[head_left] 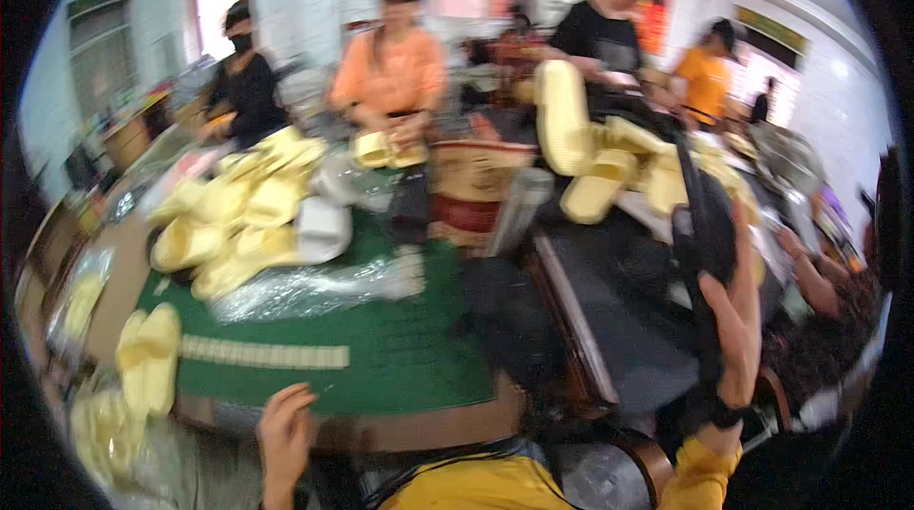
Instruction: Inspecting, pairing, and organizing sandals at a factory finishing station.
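Observation:
My left hand (288,429) is raised at the near edge of the green mat (409,377), its fingers loosely bent and nothing visible in them. My right hand (735,315) reaches up at the right, with its thumb apart from its stretched fingers. Beside the thumb stands a long dark bar (697,234), blurred; no firm grip on it shows. Yellow slippers (598,186) lie beyond that hand on a black surface (614,291). A heap of yellow slippers (252,196) covers the mat's far left, with clear plastic bags (309,291) in front.
A pale ruler-like strip (267,354) lies on the mat. Two yellow slippers (149,358) rest at its left edge. Across the table, a person in orange (390,77) holds slippers; several others work around. A brown sack (481,177) stands between the tables. Another person's arm (814,272) reaches in from the right.

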Available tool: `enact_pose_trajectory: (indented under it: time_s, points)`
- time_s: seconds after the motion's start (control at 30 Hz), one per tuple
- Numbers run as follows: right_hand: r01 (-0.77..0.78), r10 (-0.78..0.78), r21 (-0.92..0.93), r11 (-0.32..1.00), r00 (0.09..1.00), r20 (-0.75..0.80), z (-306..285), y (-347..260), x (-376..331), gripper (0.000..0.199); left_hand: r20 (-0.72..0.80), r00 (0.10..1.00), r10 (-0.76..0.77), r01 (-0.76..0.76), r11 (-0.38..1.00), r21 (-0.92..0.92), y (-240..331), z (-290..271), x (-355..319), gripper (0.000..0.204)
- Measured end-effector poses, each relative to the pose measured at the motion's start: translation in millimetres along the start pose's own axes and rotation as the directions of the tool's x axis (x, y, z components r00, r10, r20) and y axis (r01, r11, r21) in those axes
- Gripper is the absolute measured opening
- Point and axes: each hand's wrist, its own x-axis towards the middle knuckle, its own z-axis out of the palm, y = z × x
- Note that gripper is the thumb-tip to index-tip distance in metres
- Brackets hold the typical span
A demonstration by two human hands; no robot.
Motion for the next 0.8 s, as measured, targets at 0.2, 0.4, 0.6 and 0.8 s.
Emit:
enact_pose_trajectory:
  time_s: [0.2, 0.4, 0.6, 0.8]
  points:
    - [0.051, -0.09, 0.102, 0.993, 0.897, 0.434, 126, -86, -51, 0.086, 0.128, 0.989, 0.079, -0.062, 0.989, -0.131, 22, 22, -9, 0.03]
    - [0.173, -0.332, 0.304, 0.937, 0.715, 0.616, 299, -118, -104, 0.087, 0.103, 0.971, -0.214, 0.226, 0.703, -0.674, 0, 27, -13, 0.069]
    - [0.224, -0.533, 0.499, 0.837, 0.543, 0.649, 312, -92, -133, 0.063, -0.06, 0.913, -0.403, 0.328, 0.815, -0.479, -22, 34, -15, 0.088]
    - [0.391, -0.296, -0.027, 0.92, 0.739, 0.605, 263, -7, -98, 0.061, -0.165, 0.955, -0.245, 0.255, 0.966, 0.036, -43, 29, -16, 0.08]
